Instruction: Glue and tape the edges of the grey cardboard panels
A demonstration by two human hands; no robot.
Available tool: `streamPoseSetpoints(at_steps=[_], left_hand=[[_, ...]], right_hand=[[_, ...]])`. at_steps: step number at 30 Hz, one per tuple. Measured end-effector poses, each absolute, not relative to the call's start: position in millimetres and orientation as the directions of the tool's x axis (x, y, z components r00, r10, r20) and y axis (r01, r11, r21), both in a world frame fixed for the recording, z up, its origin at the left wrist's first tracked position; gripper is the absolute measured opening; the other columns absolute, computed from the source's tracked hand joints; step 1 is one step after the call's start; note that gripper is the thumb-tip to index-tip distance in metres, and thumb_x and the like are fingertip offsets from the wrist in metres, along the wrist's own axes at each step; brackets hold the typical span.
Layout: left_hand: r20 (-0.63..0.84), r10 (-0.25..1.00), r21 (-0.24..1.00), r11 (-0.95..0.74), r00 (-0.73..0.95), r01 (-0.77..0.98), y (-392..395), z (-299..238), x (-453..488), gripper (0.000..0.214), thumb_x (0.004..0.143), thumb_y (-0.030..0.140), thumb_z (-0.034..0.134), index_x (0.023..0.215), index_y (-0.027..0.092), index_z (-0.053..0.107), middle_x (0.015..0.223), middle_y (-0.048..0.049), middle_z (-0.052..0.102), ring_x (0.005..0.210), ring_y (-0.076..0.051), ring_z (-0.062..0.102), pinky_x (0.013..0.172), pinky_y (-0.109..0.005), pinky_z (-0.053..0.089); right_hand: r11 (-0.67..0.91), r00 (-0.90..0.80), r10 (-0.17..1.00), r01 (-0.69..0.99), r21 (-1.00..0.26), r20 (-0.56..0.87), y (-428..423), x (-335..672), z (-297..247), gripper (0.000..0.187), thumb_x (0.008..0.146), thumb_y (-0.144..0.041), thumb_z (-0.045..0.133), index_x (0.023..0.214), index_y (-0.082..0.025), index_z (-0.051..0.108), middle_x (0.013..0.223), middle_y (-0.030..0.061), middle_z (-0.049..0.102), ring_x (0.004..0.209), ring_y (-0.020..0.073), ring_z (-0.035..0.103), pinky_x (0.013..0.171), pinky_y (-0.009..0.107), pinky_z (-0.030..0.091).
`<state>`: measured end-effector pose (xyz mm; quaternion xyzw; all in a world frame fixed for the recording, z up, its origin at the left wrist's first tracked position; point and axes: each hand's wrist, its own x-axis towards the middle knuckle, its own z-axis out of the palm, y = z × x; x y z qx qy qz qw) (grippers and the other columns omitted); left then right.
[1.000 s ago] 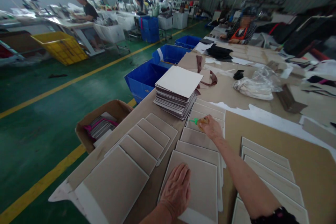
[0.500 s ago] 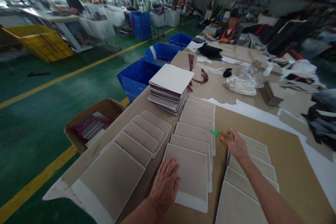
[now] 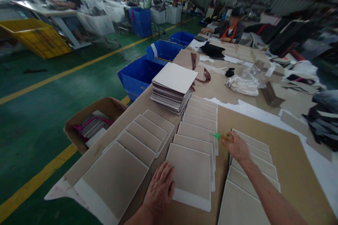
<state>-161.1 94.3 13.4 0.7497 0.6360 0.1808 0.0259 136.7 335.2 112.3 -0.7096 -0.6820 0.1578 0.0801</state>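
My left hand (image 3: 160,190) lies flat and open on the brown board (image 3: 290,154), its fingertips touching the left edge of the nearest grey square sheet (image 3: 191,172). That sheet heads the middle row of overlapping grey sheets (image 3: 199,121). My right hand (image 3: 236,146) is closed on a small tool with a green tip (image 3: 216,135), held between the middle row and the right row of sheets (image 3: 250,168). A left row of sheets (image 3: 137,144) fans out beside my left hand. A tall stack of white-topped sheets (image 3: 173,88) stands beyond the rows.
A cardboard box (image 3: 91,124) with sheets sits on the green floor at the left, with blue bins (image 3: 139,74) behind it. A crumpled plastic bag (image 3: 245,82) and dark scraps lie farther up the table. A person in an orange apron (image 3: 231,28) sits at the far end; others work at the back left.
My right hand with the green-tipped tool moved from the far end of the middle row back and right to the top of the right row. My left hand slid slightly left.
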Motion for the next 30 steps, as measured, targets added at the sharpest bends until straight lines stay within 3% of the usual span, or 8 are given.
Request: streamPoseSetpoints(at_steps=[8,19,26,30], left_hand=[[0.237,0.963,0.257,-0.192,0.131,0.947,94,13,-162,0.055,0.083,0.013,0.052,0.138,0.02,0.05,0.144,-0.0066,0.05,0.138,-0.027,0.038,0.109,-0.043,0.043],[0.198,0.97,0.286,-0.197,0.144,0.938,93,12,-164,0.058,0.082,0.014,0.051,0.14,0.02,0.047,0.147,-0.0059,0.046,0.14,-0.028,0.035,0.11,-0.044,0.042],[0.201,0.969,0.285,-0.195,0.14,0.939,94,15,-163,0.059,0.082,0.014,0.052,0.14,0.02,0.047,0.145,-0.0072,0.049,0.138,-0.028,0.037,0.109,-0.044,0.043],[0.21,0.969,0.298,-0.19,0.13,0.936,93,13,-163,0.057,0.082,0.015,0.053,0.138,0.02,0.049,0.145,-0.0076,0.049,0.138,-0.028,0.038,0.109,-0.045,0.043]], right_hand=[[0.038,-0.085,0.989,0.937,-0.348,-0.122,342,95,110,0.017,0.082,-0.039,0.056,0.09,-0.024,0.054,0.078,0.0012,0.06,0.07,0.0193,0.055,0.061,0.027,0.031],[0.135,-0.201,0.975,0.872,-0.47,-0.093,347,22,109,0.012,0.08,-0.032,0.058,0.088,-0.024,0.055,0.083,0.0005,0.061,0.069,0.0167,0.052,0.059,0.026,0.028],[0.087,-0.154,0.986,0.783,-0.616,-0.058,349,-1,101,0.015,0.073,-0.03,0.065,0.085,-0.024,0.059,0.078,-0.0006,0.06,0.066,0.016,0.049,0.059,0.027,0.027],[-0.027,-0.05,0.996,0.643,-0.765,-0.078,344,5,95,0.022,0.069,-0.038,0.068,0.084,-0.024,0.06,0.07,-0.0027,0.061,0.066,0.0178,0.055,0.059,0.027,0.034]])
